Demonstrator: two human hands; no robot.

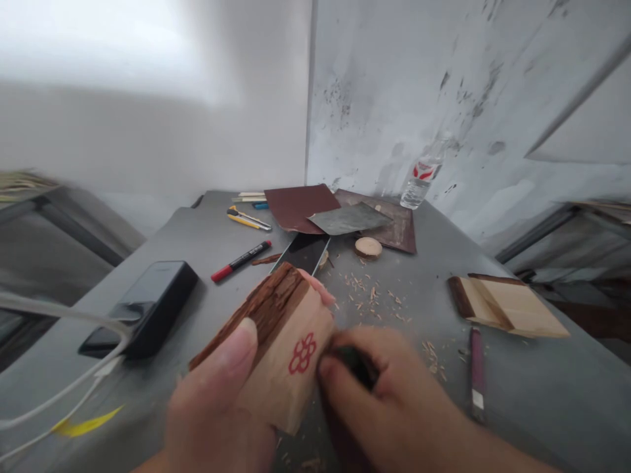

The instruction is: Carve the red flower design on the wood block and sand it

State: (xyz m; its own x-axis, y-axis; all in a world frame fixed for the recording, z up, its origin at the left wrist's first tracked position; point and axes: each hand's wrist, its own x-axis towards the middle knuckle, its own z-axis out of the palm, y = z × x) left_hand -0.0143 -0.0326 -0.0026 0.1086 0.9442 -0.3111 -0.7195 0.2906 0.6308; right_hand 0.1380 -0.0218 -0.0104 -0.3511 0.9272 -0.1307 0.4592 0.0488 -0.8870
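Note:
My left hand (211,394) is closed around a piece of wood (296,322) with rough brown bark along its upper left edge. The thumb presses near the bark, and fingertips show behind the far end. A red flower outline (302,353) is drawn on the pale face. My right hand (399,381) grips a dark-handled tool (357,364) against the wood's right edge. The tool's working end is hidden, so I cannot tell its exact kind. Wood shavings (372,295) lie on the grey table just beyond.
Nearby are a red marker (241,261), yellow utility knife (249,218), sandpaper sheets (302,207), a round wood slice (368,247) and water bottle (421,180). A cabled black power bank (162,302) sits left. Bark-edged wood (507,305) and a maroon-handled tool (476,371) lie right.

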